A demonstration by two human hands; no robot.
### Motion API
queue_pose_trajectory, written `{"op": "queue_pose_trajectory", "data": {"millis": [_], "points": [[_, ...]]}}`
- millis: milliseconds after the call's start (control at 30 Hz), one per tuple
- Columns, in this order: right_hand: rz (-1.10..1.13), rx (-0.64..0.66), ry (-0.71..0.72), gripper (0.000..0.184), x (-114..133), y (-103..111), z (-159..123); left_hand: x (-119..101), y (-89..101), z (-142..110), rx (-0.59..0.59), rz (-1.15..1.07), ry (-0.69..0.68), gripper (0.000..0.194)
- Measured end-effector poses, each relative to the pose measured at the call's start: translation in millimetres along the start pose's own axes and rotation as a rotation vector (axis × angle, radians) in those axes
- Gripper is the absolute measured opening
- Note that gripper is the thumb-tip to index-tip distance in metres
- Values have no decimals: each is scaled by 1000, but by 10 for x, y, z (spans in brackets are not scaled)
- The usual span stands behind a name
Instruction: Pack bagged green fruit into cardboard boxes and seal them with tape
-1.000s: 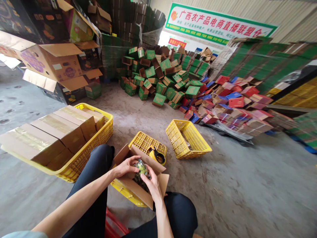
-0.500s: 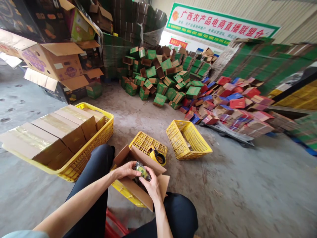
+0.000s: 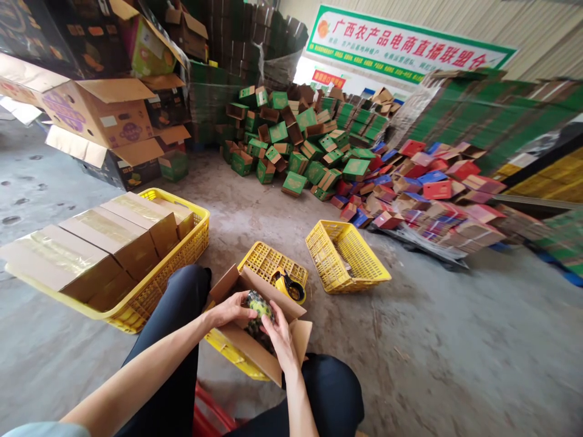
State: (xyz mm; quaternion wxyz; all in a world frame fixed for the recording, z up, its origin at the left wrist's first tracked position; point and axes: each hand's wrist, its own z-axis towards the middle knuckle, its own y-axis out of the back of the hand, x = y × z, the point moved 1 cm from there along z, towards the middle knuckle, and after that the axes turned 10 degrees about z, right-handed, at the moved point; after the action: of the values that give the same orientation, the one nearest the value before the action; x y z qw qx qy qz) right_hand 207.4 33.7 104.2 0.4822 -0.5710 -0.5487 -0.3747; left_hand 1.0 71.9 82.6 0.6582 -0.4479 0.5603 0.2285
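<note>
A small yellow-green, roundish item in crinkled, dark-patterned clear plastic (image 3: 260,304) is between my two hands, above an open cardboard box (image 3: 300,341). My left hand (image 3: 232,309) grips its left side with the fingers on top. My right hand (image 3: 279,337) holds it from the right, thumb against the front. More dark plastic-wrapped contents show inside the box, partly hidden by my hands. The box stands between my knees on an upturned yellow crate (image 3: 273,262). A yellow and black tape dispenser (image 3: 289,286) rests on that crate, just beyond the box.
At left, a long yellow crate (image 3: 155,291) holds several taped cartons (image 3: 102,229). Another yellow crate (image 3: 348,258) stands on the floor to the right. Farther back are heaps of green boxes (image 3: 295,182) and red and blue boxes (image 3: 437,189), plus stacked large cartons (image 3: 109,115).
The wrapped item has turned slightly in my hands, and more of its yellow-green surface shows. Both hands have shifted a little. The surroundings look the same.
</note>
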Motion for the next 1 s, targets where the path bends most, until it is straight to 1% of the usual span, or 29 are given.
{"op": "queue_pose_trajectory", "data": {"millis": [67, 133, 267, 333, 400, 567, 667, 767, 867, 933, 1000], "points": [[50, 8, -25, 69, 7, -1, 5, 23, 7, 5, -17, -4, 1, 53], [55, -1, -6, 67, 26, 4, 13, 64, 19, 15, -25, -16, 14, 58], [-13, -22, 56, 57, 64, 18, 23, 147, 48, 35, -39, -34, 40, 70], [-42, -26, 69, 55, 69, 20, 23, 166, 58, 38, -64, -49, 54, 73], [-39, -34, 77, 55, 67, 16, 21, 167, 61, 35, -84, -68, 77, 70], [-13, -37, 91, 55, 60, -1, 16, 131, 50, 26, -80, -82, 128, 61], [-29, -22, 90, 53, 59, -2, 9, 122, 54, 22, -90, -59, 114, 58], [-36, -9, 93, 57, 65, -6, 2, 108, 64, 8, -110, -10, 79, 57], [-48, -26, 104, 58, 83, -12, 7, 49, 82, -2, -109, -11, 63, 62], [-51, -57, 98, 55, 86, -1, 22, -11, 119, 8, -142, -64, 81, 65], [-49, -102, 100, 54, 73, 31, 47, -61, 184, 32, -240, -117, 94, 65]]}}
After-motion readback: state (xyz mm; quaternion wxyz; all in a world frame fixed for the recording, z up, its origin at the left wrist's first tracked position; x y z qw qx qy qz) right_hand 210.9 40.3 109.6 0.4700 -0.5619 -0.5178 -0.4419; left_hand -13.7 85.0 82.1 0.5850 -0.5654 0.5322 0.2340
